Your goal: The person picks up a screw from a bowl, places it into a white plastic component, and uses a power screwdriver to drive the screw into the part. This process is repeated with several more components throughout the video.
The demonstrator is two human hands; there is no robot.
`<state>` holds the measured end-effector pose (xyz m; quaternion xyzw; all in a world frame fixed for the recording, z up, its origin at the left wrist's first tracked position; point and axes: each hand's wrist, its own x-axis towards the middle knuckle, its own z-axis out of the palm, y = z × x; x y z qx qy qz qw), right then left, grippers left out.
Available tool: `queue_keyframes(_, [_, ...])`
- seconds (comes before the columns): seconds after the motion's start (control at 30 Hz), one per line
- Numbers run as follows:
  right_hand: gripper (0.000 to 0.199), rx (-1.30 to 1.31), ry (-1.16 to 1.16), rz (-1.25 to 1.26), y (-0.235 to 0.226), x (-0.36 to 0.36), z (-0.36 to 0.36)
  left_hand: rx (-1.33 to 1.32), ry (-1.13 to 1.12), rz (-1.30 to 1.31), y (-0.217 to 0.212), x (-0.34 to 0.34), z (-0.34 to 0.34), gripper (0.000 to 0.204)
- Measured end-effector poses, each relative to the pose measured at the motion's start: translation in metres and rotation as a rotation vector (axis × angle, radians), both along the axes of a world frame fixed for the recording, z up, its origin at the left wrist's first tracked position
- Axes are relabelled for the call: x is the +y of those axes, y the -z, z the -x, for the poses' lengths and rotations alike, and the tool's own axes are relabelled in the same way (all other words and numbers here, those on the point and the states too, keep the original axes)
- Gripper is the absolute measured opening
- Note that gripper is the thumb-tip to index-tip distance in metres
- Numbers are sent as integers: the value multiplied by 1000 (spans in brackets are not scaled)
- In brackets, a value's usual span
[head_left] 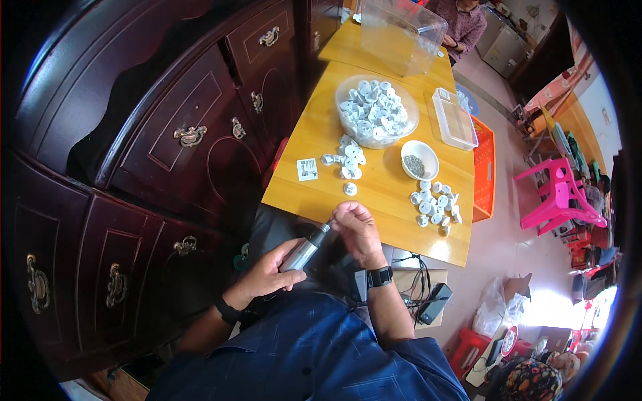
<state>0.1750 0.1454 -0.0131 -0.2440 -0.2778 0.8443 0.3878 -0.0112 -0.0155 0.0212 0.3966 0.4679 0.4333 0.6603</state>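
Observation:
My left hand (277, 269) is wrapped round a silver and black electric screwdriver (304, 252), its tip tilted up and to the right. At that tip the fingers of my right hand (358, 228) are pinched together; whatever lies between them is too small to make out. Just beyond the hands, on the yellow table (301, 195), lies a single white round plastic piece (350, 189). Behind it sits a small heap of similar white pieces (349, 159). A white bowl (431, 151) holds small grey metal bits, and more white round pieces (436, 204) lie to its right.
A large clear bowl (346, 130) full of white pieces stands farther back, before a clear plastic bin (391, 43). To the right are a shallow clear box (461, 137) and an orange crate (483, 174). Dark wooden cabinets (194, 160) line the left. Across the table sits another person (465, 23).

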Motion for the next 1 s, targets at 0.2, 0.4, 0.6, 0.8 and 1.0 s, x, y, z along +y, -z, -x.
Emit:
queue_keyframes(0.2, [9,-57,-40,-58,2,2,0,309,-31,-128,2,0,4,68])
queue_keyframes(0.4, [16,-181,65,-46,-17,7,7,449,-89,-260,0,5,5,68])
queue_keyframes(0.6, [24,-902,282,-717,-15,33,-7,440,-112,-192,7,2,12,67])
queue_keyframes(0.8, [30,-1395,230,-1182,-8,43,1,448,-108,-238,10,5,16,65])
queue_keyframes(1.0, [28,-1485,184,-1241,-1,50,10,544,-103,-270,11,7,17,66])
